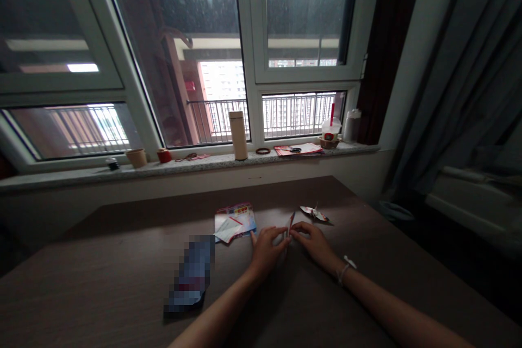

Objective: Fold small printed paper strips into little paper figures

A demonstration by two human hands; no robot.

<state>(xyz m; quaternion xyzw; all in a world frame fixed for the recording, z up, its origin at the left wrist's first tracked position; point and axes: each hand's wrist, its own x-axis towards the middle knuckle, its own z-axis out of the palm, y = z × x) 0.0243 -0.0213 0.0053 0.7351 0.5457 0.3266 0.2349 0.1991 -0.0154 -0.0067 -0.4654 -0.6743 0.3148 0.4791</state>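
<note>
My left hand (267, 253) and my right hand (312, 242) meet at the middle of the dark wooden table (122, 261). Both pinch a narrow folded strip of coloured paper (290, 224) that stands up between the fingertips. A small folded paper figure (314, 213) lies just beyond my right hand. A stack of coloured paper sheets (235, 222) rests to the left of my left hand. A white band circles my right wrist.
A blurred dark flat object (191, 277) lies on the table at the left. The stone windowsill (81, 174) carries a tall cream flask (238, 135), small pots (136, 157), a drink cup with a red straw (330, 130) and red papers (297, 149). A grey curtain (460, 76) hangs at right.
</note>
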